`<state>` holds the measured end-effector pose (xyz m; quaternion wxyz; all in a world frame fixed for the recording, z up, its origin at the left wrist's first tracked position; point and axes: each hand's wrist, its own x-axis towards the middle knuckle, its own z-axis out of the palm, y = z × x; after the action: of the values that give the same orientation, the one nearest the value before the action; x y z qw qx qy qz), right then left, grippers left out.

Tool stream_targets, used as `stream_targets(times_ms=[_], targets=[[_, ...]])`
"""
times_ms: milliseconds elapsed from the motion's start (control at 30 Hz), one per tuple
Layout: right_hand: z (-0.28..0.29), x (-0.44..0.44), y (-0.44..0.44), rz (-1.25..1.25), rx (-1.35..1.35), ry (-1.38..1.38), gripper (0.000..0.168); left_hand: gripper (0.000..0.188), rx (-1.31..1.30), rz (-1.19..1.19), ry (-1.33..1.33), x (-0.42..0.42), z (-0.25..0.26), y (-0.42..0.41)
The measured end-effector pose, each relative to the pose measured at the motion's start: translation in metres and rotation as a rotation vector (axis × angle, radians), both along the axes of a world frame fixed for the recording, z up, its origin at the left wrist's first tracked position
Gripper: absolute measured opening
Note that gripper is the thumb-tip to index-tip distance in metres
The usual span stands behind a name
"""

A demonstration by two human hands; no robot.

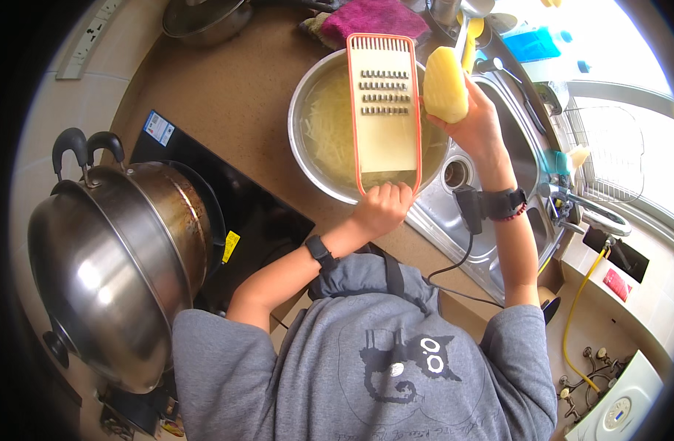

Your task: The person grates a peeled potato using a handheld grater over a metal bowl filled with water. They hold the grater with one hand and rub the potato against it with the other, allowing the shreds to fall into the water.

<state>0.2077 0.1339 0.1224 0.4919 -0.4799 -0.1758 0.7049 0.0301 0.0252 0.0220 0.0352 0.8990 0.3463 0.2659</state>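
My left hand (385, 209) grips the near end of a flat grater (388, 143) with an orange-red frame and several rows of metal teeth. The grater lies across the top of a round metal basin (294, 132). Pale shreds (328, 124), seemingly potato, sit in cloudy liquid inside it; the grater hides part of them. Just right of the grater, my right hand (477, 124) holds a peeled yellow potato (446, 82) with a ridged, cut face. The potato is raised beside the frame and appears apart from the teeth.
A stainless steel sink (433, 215) with a faucet (601, 218) adjoins the basin on the right. At left, a large lidded metal pot (110, 264) stands on a black cooktop (265, 215). A magenta cloth (375, 22) lies behind the basin. A cable (463, 259) hangs from my right wrist.
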Motion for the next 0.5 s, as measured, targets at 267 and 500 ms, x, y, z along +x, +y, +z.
stream_targets(times_ms=[267, 500], targets=[[0.001, -0.004, -0.017, 0.025, 0.021, -0.006, 0.052, 0.023, 0.016, -0.028, -0.009, -0.001, 0.002, 0.002], [0.006, -0.008, -0.023, 0.008, 0.071, -0.037, 0.053, 0.021, 0.001, -0.027, 0.001, -0.001, 0.001, 0.002]])
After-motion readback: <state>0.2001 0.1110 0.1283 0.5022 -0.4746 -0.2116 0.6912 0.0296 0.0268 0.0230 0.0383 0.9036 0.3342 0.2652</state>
